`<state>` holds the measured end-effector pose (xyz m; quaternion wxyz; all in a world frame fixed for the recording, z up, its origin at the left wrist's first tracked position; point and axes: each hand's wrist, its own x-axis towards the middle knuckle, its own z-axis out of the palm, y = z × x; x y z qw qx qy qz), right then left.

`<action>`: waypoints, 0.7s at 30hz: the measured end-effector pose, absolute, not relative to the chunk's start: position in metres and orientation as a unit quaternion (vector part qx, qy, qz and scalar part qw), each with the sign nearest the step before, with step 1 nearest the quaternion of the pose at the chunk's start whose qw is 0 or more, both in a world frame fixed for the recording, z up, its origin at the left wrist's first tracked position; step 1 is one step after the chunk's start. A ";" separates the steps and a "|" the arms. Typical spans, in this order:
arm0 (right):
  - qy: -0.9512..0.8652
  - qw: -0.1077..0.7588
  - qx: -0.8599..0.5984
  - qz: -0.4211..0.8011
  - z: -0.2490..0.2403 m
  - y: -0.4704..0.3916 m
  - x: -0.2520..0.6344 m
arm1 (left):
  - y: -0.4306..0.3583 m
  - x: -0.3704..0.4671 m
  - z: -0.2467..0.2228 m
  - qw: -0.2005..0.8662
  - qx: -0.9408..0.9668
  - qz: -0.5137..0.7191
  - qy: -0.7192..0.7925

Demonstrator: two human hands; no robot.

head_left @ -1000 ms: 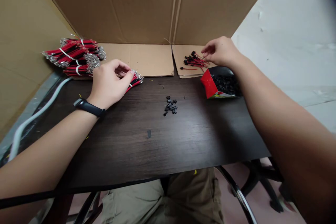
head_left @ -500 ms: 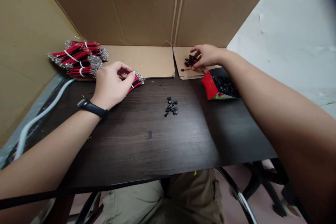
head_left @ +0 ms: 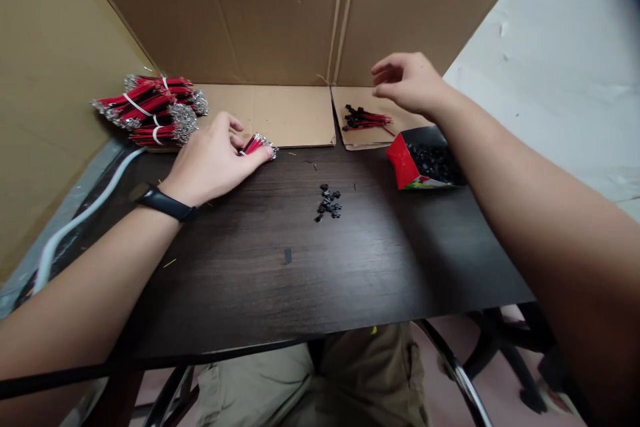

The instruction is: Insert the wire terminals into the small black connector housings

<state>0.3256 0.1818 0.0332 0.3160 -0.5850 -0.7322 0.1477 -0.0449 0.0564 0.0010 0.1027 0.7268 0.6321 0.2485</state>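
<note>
My left hand (head_left: pixel 215 157), with a black wristband on the wrist, is at a small tied bundle of red and black wires (head_left: pixel 257 142) with silver crimped ends. Its thumb touches the bundle's near side, and the fingers stand apart from the thumb. My right hand (head_left: pixel 413 85) is raised above the right cardboard sheet, fingers loosely bent and apart, nothing visible in it. Below and left of it lies a pile of red and black wires with black connectors (head_left: pixel 367 118). Loose black connector housings (head_left: pixel 329 203) lie mid-table.
Several thick tied wire bundles (head_left: pixel 155 110) are stacked at the back left. A red box (head_left: pixel 403 161) of black housings stands under my right forearm. Cardboard (head_left: pixel 290 113) lines the table's back, with a tall cardboard wall (head_left: pixel 270 13) behind. A white cable (head_left: pixel 80 217) runs along the left.
My right hand has lifted up and right, away from the connector wires, which now lie uncovered. My left hand has shifted slightly, its thumb stretched further along the small bundle.
</note>
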 end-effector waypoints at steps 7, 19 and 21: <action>-0.697 0.452 -0.498 0.249 0.039 0.079 0.249 | 0.055 -0.049 0.005 0.040 0.781 0.122 0.611; -0.779 0.394 -0.439 0.213 -0.025 0.042 0.206 | 0.035 -0.020 -0.002 0.108 0.786 0.274 0.544; -0.769 0.411 -0.435 0.224 -0.025 0.041 0.207 | 0.032 -0.018 -0.001 0.104 0.783 0.278 0.547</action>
